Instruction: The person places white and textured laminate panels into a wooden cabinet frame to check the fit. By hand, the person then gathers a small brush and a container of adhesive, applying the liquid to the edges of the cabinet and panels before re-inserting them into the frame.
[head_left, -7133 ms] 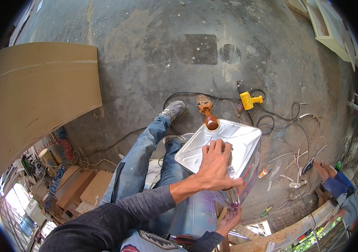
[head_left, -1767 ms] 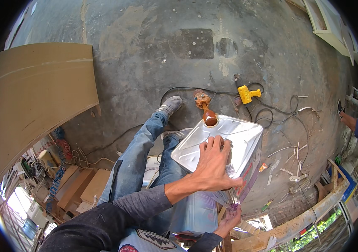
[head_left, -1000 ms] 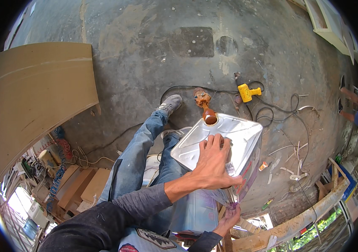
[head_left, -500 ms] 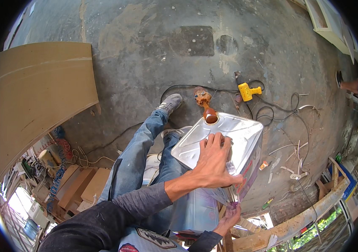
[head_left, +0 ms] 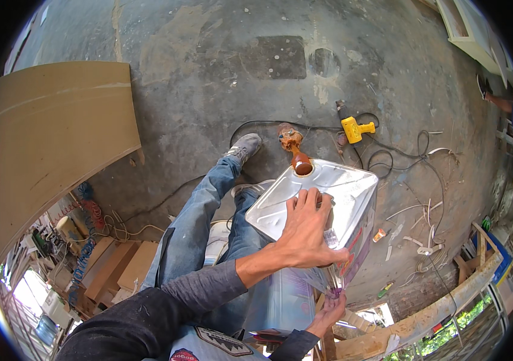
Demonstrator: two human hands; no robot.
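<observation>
A large square metal tin [head_left: 343,186] is tilted in front of me, its silvery top facing up and away. My left hand [head_left: 307,231] grips its top near the middle, fingers curled and thumb along the side edge; whether a handle lies under the fingers is hidden. Lower down, my right hand [head_left: 328,313] holds the tin's bottom end. Thick amber-brown liquid [head_left: 300,161] runs from the round opening at the tin's far corner. It falls toward a small brown-smeared container [head_left: 289,135] near the floor, whose shape is hard to make out.
Beyond the tin, a yellow heat gun [head_left: 355,129] lies on the floor with its black cable [head_left: 392,171] looped nearby. Scraps of white strip [head_left: 428,222] litter the right. A brown board [head_left: 64,132] stands left. Another person's leg [head_left: 500,103] shows far right.
Both hands and the tin stay almost still while the liquid keeps flowing. The other person's leg at the far right has shifted slightly.
</observation>
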